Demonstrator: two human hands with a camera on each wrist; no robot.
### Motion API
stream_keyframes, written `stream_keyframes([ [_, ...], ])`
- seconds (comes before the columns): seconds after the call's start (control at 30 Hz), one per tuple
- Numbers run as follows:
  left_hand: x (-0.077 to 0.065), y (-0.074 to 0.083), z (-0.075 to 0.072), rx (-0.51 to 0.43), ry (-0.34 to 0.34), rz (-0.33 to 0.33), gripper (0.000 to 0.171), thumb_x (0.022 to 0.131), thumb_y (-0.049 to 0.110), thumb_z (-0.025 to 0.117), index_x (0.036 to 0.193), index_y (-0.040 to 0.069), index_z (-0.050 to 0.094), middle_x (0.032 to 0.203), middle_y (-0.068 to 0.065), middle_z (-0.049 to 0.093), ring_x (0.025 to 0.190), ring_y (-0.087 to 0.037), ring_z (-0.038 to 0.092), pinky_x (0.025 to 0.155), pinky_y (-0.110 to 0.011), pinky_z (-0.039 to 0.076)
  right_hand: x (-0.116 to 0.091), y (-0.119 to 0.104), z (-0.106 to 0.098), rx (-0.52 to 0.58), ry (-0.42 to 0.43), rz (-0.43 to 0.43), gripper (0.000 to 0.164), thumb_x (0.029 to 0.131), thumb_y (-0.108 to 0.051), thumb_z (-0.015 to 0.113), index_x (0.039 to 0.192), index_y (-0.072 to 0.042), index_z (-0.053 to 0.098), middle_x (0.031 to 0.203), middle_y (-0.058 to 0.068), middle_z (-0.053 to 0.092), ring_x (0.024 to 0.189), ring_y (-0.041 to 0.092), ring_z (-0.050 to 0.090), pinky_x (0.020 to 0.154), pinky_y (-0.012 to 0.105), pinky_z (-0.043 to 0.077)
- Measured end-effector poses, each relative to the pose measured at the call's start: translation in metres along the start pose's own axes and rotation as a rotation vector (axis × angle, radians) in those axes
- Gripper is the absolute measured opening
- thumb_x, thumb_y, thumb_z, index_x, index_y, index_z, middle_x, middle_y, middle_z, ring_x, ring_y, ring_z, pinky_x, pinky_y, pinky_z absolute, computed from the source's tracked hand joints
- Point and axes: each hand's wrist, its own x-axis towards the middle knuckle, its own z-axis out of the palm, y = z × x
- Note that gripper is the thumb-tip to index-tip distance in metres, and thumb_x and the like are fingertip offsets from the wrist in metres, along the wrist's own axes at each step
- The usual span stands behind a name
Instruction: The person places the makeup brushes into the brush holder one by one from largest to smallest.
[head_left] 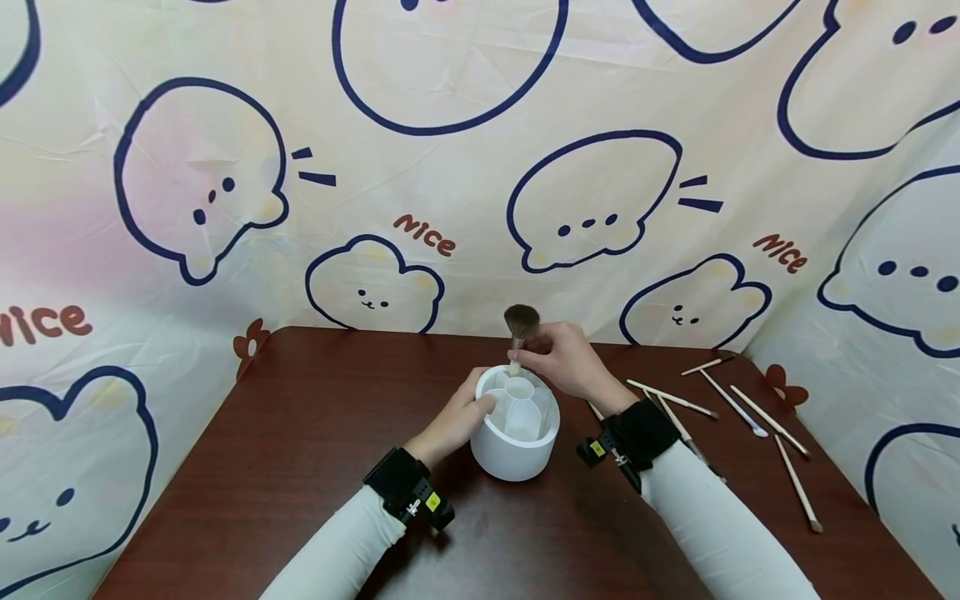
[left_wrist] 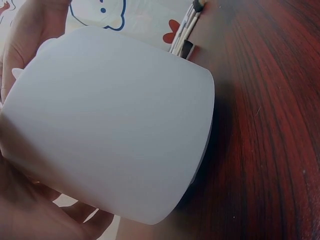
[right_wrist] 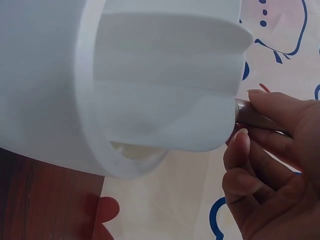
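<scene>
Evidently, one brush [head_left: 521,323] points bristles-up at the back of a white holder [head_left: 513,460].
At left, the left hand [head_left: 453,418] grips the holder's side, thumb over the rim, near the middle of the dark table [head_left: 525,542]; the brush's handle reaches down behind the divided insert [head_left: 522,423], its depth hidden; then the right hand [head_left: 562,360] pinches the brush below its bristles, and loose brushes [head_left: 797,483] lie farthest right. Should the left hand slacken, a sideways push of the handle against the insert might tip or turn the holder; a weak pinch could let the top-heavy brush lean; the right forearm [head_left: 723,521], sweeping outward, could scatter the loose brushes.
</scene>
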Motion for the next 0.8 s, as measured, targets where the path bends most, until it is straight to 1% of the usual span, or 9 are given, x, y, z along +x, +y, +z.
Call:
stream_keyframes([
  [0.1,-0.003,0.007,-0.001,-0.019,-0.017,-0.005,0.045,0.092,0.009,0.036,0.137,0.010,0.032,0.132,-0.007,0.041,0.114,-0.020,0.040,0.096,-0.047,0.035,0.000,0.000,0.001,0.011,-0.014,-0.005,0.009,0.086,-0.026,0.068,0.089,-0.018,0.070,0.082,-0.006,0.067,0.076,0.008,0.059,0.063,0.032,0.052],
  [0.27,-0.013,0.028,-0.003,-0.017,-0.037,-0.010,0.046,0.093,0.005,0.036,0.138,0.003,0.029,0.134,-0.013,0.040,0.115,-0.022,0.039,0.098,-0.048,0.034,-0.001,0.001,0.002,0.028,-0.022,-0.031,0.011,0.085,-0.022,0.069,0.096,-0.018,0.071,0.085,-0.007,0.067,0.078,0.007,0.060,0.066,0.033,0.052],
  [0.33,-0.016,0.032,-0.003,0.000,-0.034,-0.005,0.046,0.093,0.004,0.035,0.138,0.001,0.029,0.134,-0.014,0.040,0.115,-0.022,0.040,0.097,-0.047,0.034,-0.002,0.001,0.002,0.026,-0.023,-0.037,0.012,0.085,-0.021,0.069,0.097,-0.018,0.071,0.086,-0.007,0.067,0.079,0.006,0.060,0.066,0.032,0.052],
  [0.4,-0.016,0.033,-0.003,0.007,-0.030,0.000,0.045,0.093,0.004,0.035,0.138,0.001,0.030,0.133,-0.015,0.041,0.114,-0.022,0.040,0.097,-0.048,0.035,-0.002,0.001,0.003,0.029,-0.025,-0.034,0.012,0.085,-0.020,0.069,0.097,-0.018,0.071,0.087,-0.007,0.067,0.079,0.006,0.059,0.067,0.032,0.052],
  [0.53,-0.009,0.017,-0.002,-0.004,-0.017,0.004,0.045,0.094,0.007,0.036,0.138,0.005,0.030,0.134,-0.012,0.041,0.115,-0.022,0.040,0.098,-0.049,0.033,-0.002,0.000,0.004,0.036,-0.027,-0.041,0.012,0.085,-0.019,0.070,0.097,-0.017,0.071,0.088,-0.005,0.066,0.080,0.008,0.059,0.068,0.034,0.052],
  [0.63,-0.003,0.004,-0.001,-0.006,-0.008,-0.002,0.045,0.094,0.010,0.036,0.139,0.011,0.030,0.135,-0.008,0.040,0.116,-0.020,0.039,0.099,-0.048,0.033,-0.002,0.001,0.005,0.038,-0.032,-0.051,0.012,0.084,-0.018,0.070,0.096,-0.016,0.071,0.087,-0.005,0.066,0.079,0.008,0.060,0.068,0.033,0.052],
  [0.8,-0.001,0.000,0.001,0.010,-0.004,0.003,0.047,0.091,0.011,0.036,0.138,0.012,0.031,0.134,-0.006,0.040,0.115,-0.019,0.040,0.097,-0.047,0.035,-0.002,0.003,0.008,0.054,-0.059,-0.041,0.011,0.084,-0.019,0.071,0.094,-0.015,0.070,0.085,-0.006,0.066,0.077,0.007,0.060,0.066,0.031,0.052],
])
